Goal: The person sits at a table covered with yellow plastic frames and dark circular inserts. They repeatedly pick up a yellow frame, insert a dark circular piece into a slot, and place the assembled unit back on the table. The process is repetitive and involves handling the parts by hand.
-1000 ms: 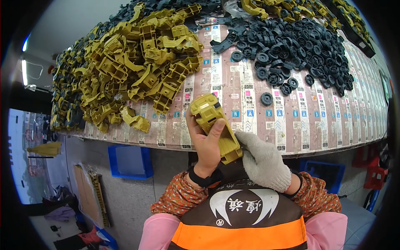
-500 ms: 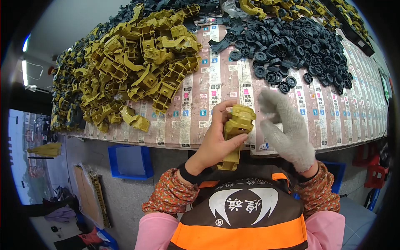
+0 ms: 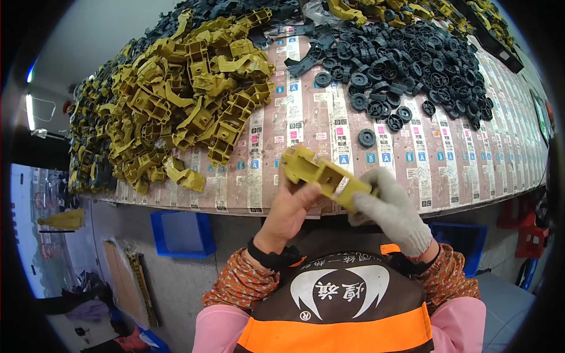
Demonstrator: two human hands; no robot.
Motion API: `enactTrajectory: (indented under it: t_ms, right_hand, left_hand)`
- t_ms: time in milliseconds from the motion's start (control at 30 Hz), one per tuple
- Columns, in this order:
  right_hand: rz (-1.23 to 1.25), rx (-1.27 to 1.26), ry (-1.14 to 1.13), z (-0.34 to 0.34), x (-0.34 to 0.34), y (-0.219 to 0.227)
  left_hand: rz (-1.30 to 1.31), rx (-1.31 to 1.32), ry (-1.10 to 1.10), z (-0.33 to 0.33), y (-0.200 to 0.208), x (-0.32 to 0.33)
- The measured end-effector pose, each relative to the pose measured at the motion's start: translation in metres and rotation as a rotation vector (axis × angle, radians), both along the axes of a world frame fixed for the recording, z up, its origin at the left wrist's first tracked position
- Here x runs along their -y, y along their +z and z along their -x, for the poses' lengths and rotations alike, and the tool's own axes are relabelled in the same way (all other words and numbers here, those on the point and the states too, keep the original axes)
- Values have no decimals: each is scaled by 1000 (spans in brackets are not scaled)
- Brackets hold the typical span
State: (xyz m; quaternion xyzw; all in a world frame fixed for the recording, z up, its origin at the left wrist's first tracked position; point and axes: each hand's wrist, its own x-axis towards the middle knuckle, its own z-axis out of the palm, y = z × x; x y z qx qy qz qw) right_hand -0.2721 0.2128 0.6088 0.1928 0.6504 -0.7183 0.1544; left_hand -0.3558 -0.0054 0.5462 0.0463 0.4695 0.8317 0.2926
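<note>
While both hands grip it, yel. part, qty 1, sits aslant above front edge of table, hollow side up.

L hand, bare: fingers curled round part's L end, thumb on near side, closed on it. R hand, in grey knit glove: fingers bent round R end, closed on it; some fingertips hidden.

Containers: blk tray, top R, w/ yel. bits. Blue bin, floor L: pale flat surface inside, can't tell if sheet or base. 2nd blue bin, R, partly under table: contents too dark to tell. Clear bag, far ctr: contents n/a, too small.

Markings: tabletop printed in stripes, blue & pink squares, small text mostly illegible. Apron: white emblem w/ white characters, upside down in view.

Edges/room: front edge bows across, just below part. Yel. pile at L, nearest piece close to edge. Blk wheels, far R, well apart from hands; loose wheel nearer. Patterned top shows btwn pile & wheels, also R of glove.
</note>
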Motion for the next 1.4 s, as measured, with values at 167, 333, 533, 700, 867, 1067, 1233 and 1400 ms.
enactTrajectory:
  t_ms: [167, 333, 533, 700, 867, 1067, 1233, 1400]
  right_hand:
    - [-805, -469, 57, 37, -40, -18]
    - [-1315, -593, 248, 77, -44, -21]
    - [-1004, -491, 246, 71, -35, -24]
    - [-85, -268, 70, 46, -6, -6]
    - [79, -294, -46, 35, 9, -10]
    - [92, -271, -114, 28, 12, -12]
    - [-437, -541, -45, 13, 15, -17]
    - [-676, -630, 56, 2, 10, -16]
  left_hand:
    - [-83, 177, 120, 18, 11, -2]
    - [-23, 168, 73, 12, 16, -3]
    - [-62, 234, 29, 6, 12, -2]
    - [-68, 219, -44, -2, 13, -6]
    - [-41, 201, -58, -7, 13, -17]
    - [136, -145, -51, -11, 6, -21]
    - [233, -356, -142, -13, 2, -18]
    - [280, -473, -248, -14, 0, -23]
